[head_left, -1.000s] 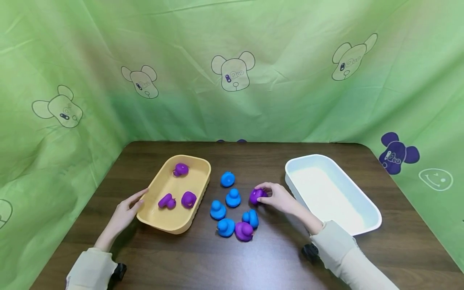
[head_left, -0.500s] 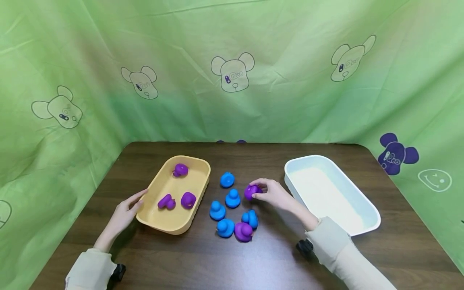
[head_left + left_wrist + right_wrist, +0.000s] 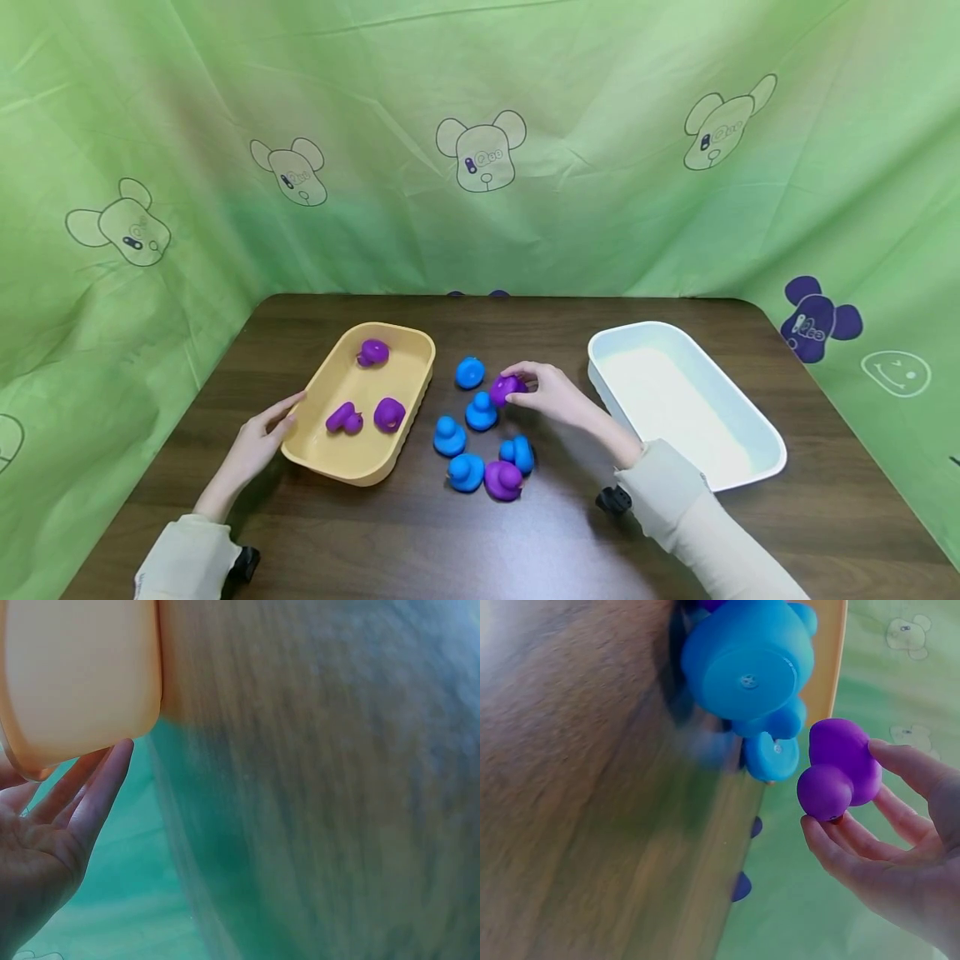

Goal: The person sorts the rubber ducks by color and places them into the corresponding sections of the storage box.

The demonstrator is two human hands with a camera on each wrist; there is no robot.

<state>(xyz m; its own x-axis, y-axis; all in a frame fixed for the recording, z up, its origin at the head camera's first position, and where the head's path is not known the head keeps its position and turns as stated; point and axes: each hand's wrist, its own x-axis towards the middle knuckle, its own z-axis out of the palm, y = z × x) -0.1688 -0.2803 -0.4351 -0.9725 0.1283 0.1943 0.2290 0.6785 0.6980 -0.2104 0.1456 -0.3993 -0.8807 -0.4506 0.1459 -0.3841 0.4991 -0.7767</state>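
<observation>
My right hand (image 3: 557,395) pinches a purple rubber duck (image 3: 844,761) between thumb and fingertips. In the right wrist view the duck is tipped over, its round head toward the fingers and a bit of its red beak showing. It hangs close beside a blue rubber duck (image 3: 482,413) and overlaps it in the head view. My left hand (image 3: 255,442) touches the left side of the yellow tray (image 3: 330,468), fingers nearly straight along its outer wall. Inside that tray lie 3 purple ducks, one of them the duck (image 3: 389,414) near the right wall.
Between the trays stand several blue ducks, among them a blue duck (image 3: 449,437), and another purple duck (image 3: 503,481) at the front. A white tray (image 3: 772,454) stands to the right, behind my right forearm. Green cloth (image 3: 480,242) hangs behind the brown table (image 3: 420,550).
My right hand has moved left with the purple duck, from near the white tray toward the blue ducks. The left hand has stayed at the yellow tray.
</observation>
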